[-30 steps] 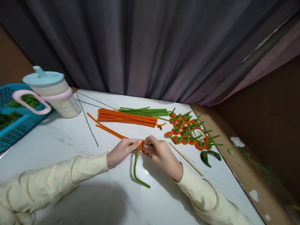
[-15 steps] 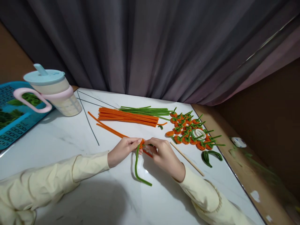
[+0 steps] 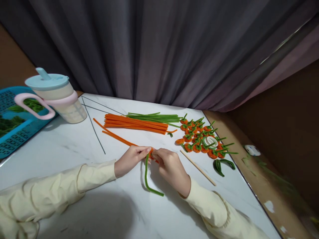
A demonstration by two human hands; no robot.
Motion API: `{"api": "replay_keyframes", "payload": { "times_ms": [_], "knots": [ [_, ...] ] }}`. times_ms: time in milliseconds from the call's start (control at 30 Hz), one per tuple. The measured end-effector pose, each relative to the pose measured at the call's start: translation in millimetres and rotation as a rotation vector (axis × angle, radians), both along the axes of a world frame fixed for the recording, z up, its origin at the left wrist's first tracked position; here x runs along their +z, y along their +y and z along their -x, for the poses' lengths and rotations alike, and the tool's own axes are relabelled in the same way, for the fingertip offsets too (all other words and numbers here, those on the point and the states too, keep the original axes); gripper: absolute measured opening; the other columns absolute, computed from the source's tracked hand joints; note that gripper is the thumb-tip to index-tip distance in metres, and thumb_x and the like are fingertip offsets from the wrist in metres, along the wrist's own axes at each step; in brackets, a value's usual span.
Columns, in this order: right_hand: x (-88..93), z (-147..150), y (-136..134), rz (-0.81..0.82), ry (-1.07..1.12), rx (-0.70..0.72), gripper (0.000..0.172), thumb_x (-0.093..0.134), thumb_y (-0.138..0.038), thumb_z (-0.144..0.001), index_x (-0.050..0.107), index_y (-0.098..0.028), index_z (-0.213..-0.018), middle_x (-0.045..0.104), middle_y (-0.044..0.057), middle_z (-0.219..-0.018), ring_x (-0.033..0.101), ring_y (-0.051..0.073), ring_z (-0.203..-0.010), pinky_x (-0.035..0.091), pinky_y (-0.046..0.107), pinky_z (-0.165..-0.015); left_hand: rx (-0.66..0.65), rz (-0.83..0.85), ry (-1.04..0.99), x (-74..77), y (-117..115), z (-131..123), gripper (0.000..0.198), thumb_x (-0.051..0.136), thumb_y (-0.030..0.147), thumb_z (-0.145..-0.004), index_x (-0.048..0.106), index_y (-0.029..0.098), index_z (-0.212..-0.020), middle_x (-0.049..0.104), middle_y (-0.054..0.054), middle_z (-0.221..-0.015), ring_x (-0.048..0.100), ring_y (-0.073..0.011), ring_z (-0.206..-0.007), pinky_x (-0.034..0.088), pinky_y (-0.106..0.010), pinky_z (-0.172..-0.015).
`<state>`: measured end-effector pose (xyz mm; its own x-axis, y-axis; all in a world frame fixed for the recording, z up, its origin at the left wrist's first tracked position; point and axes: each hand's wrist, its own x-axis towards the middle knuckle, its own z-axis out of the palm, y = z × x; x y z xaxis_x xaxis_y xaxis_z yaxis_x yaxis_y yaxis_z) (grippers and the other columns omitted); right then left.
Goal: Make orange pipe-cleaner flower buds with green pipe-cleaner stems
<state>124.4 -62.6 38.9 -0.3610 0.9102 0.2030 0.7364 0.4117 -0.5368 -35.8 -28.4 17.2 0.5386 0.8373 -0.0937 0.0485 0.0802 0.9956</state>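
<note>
My left hand (image 3: 130,160) and my right hand (image 3: 170,167) meet at the middle of the white marble table (image 3: 74,149). Both pinch the same spot, where a green pipe cleaner (image 3: 148,179) joins an orange pipe cleaner (image 3: 117,137). The green one hangs down from my fingers and curls toward me on the table. The orange one runs away to the upper left. Both sleeves are cream-coloured.
A bundle of orange pipe cleaners (image 3: 136,122) and green pipe cleaners (image 3: 156,117) lies behind. Several finished orange-and-green pieces (image 3: 199,137) and a white tape roll (image 3: 210,142) lie right. A wooden stick (image 3: 198,167), thin wires (image 3: 94,127), a lidded cup (image 3: 56,96) and a blue basket (image 3: 15,129) surround.
My right hand has turned and drawn slightly toward me at the joint. The loose green tail has swung a little to the right. My left hand has kept its pinch.
</note>
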Motion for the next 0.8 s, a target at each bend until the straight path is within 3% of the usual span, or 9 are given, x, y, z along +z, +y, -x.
{"api": "replay_keyframes", "payload": {
  "times_ms": [267, 400, 567, 800],
  "knots": [
    [-7.0, 0.7, 1.7, -0.055, -0.047, -0.003, 0.017, 0.046, -0.004, -0.077, 0.056, -0.017, -0.083, 0.064, 0.004, -0.074, 0.057, 0.017, -0.067, 0.038, 0.024, -0.061, 0.019, 0.120, -0.116, -5.8, 1.3, -0.9, 0.043, 0.053, 0.048, -0.084, 0.058, 0.013, -0.060, 0.059, -0.001, -0.067, 0.053, -0.0142, -0.070, 0.044, -0.027, -0.072],
    [0.6, -2.3, 2.5, -0.046, -0.109, -0.022, 0.017, 0.047, -0.004, -0.080, 0.055, -0.016, -0.088, 0.062, 0.005, -0.076, 0.055, 0.018, -0.070, 0.037, 0.025, -0.059, 0.035, 0.146, -0.136, -10.4, 2.6, 0.1, 0.040, 0.054, 0.048, -0.084, 0.065, 0.012, -0.070, 0.060, -0.001, -0.065, 0.055, -0.0145, -0.068, 0.045, -0.028, -0.073],
    [10.7, -7.7, 3.8, -0.071, -0.131, 0.007, 0.018, 0.050, -0.003, -0.079, 0.062, -0.017, -0.083, 0.059, 0.005, -0.072, 0.052, 0.019, -0.073, 0.035, 0.026, -0.060, 0.054, 0.157, -0.143, -13.2, 3.1, 1.3, 0.039, 0.057, 0.049, -0.082, 0.069, 0.012, -0.085, 0.061, -0.002, -0.067, 0.056, -0.0146, -0.066, 0.046, -0.029, -0.071],
    [-0.8, -2.3, 0.3, -0.214, -0.121, -0.024, 0.024, 0.047, 0.000, -0.073, 0.063, -0.017, -0.077, 0.057, 0.003, -0.060, 0.046, 0.018, -0.064, 0.030, 0.027, -0.057, 0.053, 0.163, -0.127, -12.4, 1.9, 1.1, 0.040, 0.057, 0.049, -0.082, 0.069, 0.011, -0.087, 0.061, -0.002, -0.065, 0.056, -0.0146, -0.067, 0.045, -0.028, -0.071]
  ]
}}
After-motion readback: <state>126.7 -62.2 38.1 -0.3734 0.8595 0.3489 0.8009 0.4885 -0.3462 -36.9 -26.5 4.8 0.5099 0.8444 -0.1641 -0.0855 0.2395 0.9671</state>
